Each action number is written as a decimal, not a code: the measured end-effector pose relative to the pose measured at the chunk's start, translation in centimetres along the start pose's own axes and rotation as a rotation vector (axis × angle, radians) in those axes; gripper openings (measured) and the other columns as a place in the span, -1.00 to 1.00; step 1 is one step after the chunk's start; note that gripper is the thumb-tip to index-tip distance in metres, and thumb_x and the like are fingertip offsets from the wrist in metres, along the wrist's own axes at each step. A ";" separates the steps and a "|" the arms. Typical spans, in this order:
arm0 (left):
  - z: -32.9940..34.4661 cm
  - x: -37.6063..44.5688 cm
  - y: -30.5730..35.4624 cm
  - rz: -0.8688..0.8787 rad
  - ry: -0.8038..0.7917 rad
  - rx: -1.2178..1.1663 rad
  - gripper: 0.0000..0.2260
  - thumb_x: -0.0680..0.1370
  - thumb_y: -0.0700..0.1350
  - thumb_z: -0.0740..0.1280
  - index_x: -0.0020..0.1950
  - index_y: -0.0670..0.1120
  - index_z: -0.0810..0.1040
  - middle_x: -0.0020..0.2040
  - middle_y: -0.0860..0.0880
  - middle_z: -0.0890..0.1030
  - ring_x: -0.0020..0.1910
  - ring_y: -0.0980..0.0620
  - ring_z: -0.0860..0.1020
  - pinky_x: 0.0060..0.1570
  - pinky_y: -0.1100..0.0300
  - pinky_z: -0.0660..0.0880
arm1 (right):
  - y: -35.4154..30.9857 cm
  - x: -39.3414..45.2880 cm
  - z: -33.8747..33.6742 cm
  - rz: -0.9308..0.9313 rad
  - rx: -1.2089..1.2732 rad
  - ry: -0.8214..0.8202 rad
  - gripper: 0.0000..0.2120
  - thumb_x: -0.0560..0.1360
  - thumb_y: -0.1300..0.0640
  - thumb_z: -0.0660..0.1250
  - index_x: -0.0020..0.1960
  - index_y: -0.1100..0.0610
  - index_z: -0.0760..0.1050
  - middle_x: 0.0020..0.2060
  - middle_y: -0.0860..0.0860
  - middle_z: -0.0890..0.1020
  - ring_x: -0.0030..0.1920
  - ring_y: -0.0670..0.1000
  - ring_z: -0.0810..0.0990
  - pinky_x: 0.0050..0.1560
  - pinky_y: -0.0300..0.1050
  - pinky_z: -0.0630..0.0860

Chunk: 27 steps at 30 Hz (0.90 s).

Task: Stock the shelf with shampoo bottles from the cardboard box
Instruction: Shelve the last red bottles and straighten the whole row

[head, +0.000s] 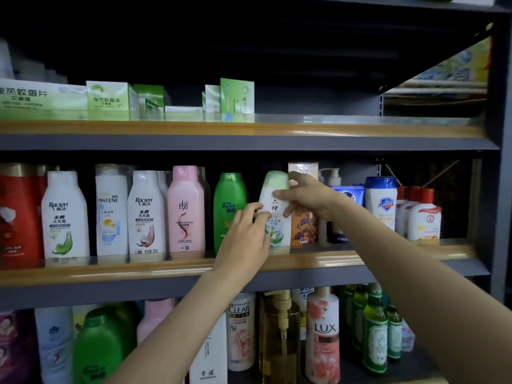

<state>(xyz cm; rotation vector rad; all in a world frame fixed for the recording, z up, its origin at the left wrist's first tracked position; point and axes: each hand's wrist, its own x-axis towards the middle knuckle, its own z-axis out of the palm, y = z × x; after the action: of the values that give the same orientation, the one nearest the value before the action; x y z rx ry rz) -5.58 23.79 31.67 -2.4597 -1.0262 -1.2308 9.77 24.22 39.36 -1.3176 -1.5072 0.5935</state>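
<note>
A white shampoo bottle with a pale green cap stands on the middle shelf, between a green bottle and an orange patterned bottle. My right hand grips its upper part, thumb across the front and fingers round the cap's right side. My left hand holds its lower left side, fingertips on the label. The cardboard box is out of view.
The middle shelf holds a row of bottles: red, white Raclen, Pantene, pink, then blue-capped and red-capped ones at the right. Green boxes sit on the upper shelf. The lower shelf carries Clear, Lux and green glass bottles. A grey upright bounds the right side.
</note>
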 end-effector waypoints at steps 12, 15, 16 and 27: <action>0.4 -2.0 -0.9 0.029 -0.048 0.078 -0.66 0.55 -0.20 0.14 0.33 -0.08 0.39 0.35 -0.06 0.27 0.30 -0.03 0.31 0.15 0.15 0.45 | -0.3 0.4 0.0 0.006 -0.025 -0.051 -0.54 0.51 0.20 0.33 0.37 0.18 0.30 -0.36 0.07 0.50 -0.65 -0.16 0.41 -0.65 -0.32 0.29; 0.1 -2.2 -1.7 0.061 -0.047 0.086 -0.68 0.56 -0.19 0.14 0.30 -0.09 0.41 0.26 -0.03 0.34 0.22 0.02 0.38 0.08 0.20 0.49 | 0.2 -0.2 0.1 -0.023 -0.042 -0.066 -0.62 0.51 0.16 0.32 0.29 0.22 0.37 -0.37 0.14 0.48 -0.64 -0.14 0.39 -0.65 -0.30 0.28; 0.1 -2.2 -1.9 0.062 -0.048 0.095 -0.69 0.56 -0.19 0.13 0.30 -0.09 0.41 0.25 -0.02 0.34 0.22 0.04 0.38 0.05 0.23 0.47 | 0.4 -0.5 0.3 -0.023 -0.080 -0.086 -0.64 0.51 0.14 0.33 0.25 0.24 0.40 -0.33 0.15 0.50 -0.63 -0.14 0.40 -0.64 -0.30 0.29; 0.1 -0.5 -0.2 0.145 0.164 0.206 -0.72 0.38 -0.23 0.25 0.06 -0.11 0.56 0.05 -0.09 0.53 0.01 -0.13 0.54 -0.02 0.04 0.48 | 0.4 -3.3 -0.2 -0.106 -0.192 0.181 -0.71 0.47 0.10 0.39 0.11 0.24 0.50 -0.09 0.09 0.62 -0.30 0.04 0.53 -0.30 -0.04 0.49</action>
<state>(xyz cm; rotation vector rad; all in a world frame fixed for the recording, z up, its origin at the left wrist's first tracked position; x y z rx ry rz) -5.89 23.71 31.17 -2.1956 -0.8674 -1.1931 9.79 21.27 37.87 -1.3868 -1.5012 0.2588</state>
